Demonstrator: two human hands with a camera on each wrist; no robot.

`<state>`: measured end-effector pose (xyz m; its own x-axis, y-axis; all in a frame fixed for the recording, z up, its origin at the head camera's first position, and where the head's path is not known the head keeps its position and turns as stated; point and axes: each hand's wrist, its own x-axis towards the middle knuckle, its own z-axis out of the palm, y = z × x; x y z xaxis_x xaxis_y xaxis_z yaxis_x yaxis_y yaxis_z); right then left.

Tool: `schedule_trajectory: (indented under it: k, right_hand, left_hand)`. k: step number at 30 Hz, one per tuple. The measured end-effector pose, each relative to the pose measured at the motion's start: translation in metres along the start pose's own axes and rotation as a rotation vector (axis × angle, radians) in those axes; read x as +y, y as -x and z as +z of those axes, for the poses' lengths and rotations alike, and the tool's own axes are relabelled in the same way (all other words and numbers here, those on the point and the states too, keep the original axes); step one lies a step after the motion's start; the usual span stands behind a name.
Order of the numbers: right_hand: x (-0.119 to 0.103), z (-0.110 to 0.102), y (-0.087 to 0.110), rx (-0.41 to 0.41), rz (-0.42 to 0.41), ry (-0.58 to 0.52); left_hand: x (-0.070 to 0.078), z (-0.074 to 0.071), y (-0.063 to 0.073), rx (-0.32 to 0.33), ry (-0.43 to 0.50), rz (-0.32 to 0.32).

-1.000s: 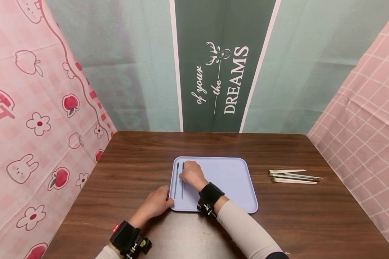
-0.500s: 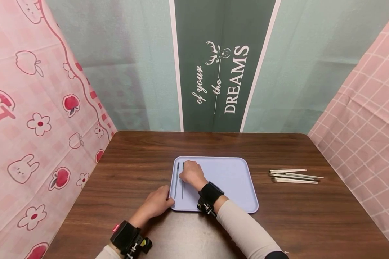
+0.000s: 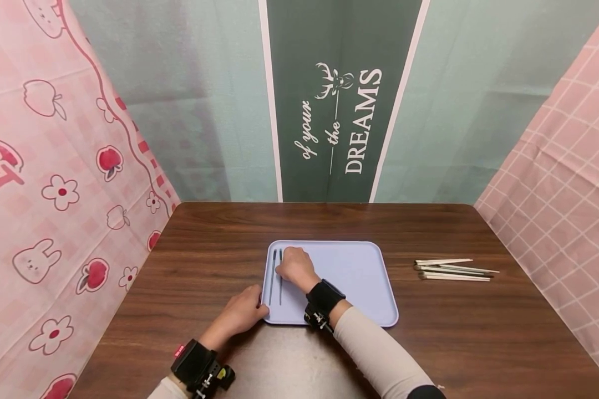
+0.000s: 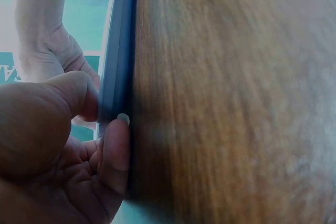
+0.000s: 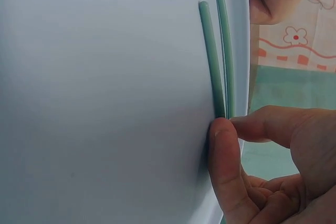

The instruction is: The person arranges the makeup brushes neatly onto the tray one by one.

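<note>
A pale lavender tray lies on the table, with two slim green chopsticks side by side along its left edge. My right hand pinches the inner chopstick between thumb and finger, close to the outer chopstick. In the right wrist view both rods run nearly parallel, their gap narrowing toward the fingertips; the parts beyond are hidden by the hand. At the tray's near left corner my left hand grips the rim, thumb over it and finger against its outer side.
Right of the tray, a loose pile of several cream and dark chopsticks lies on the brown wooden table. Curtains hang behind the table and at both sides.
The inner chopstick has shifted very slightly left toward the outer one at its far end. Both hands keep nearly the same place and hold.
</note>
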<state>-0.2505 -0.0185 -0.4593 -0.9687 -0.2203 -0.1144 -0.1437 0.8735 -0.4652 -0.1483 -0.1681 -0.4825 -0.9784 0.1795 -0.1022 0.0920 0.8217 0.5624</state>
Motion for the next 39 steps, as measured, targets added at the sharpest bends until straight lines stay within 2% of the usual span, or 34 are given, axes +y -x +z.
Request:
schedule_trajectory:
  k: [15,24,33,39]
  right_hand:
    - [0.008,-0.001,-0.002,-0.002,-0.022,-0.023]
    - [0.018,-0.015,0.008,-0.001,-0.122,0.017]
    - [0.031,-0.034,0.019,-0.124,-0.154,0.151]
    - [0.042,-0.042,0.03,-0.151,-0.141,0.198]
  left_hand:
    - [-0.001,0.003,-0.003,0.001,-0.005,-0.003]
    - [-0.001,0.003,-0.002,0.003,-0.017,0.004]
    - [-0.001,0.002,-0.003,0.002,-0.025,0.001]
    - [-0.001,0.002,-0.001,0.006,-0.034,0.004]
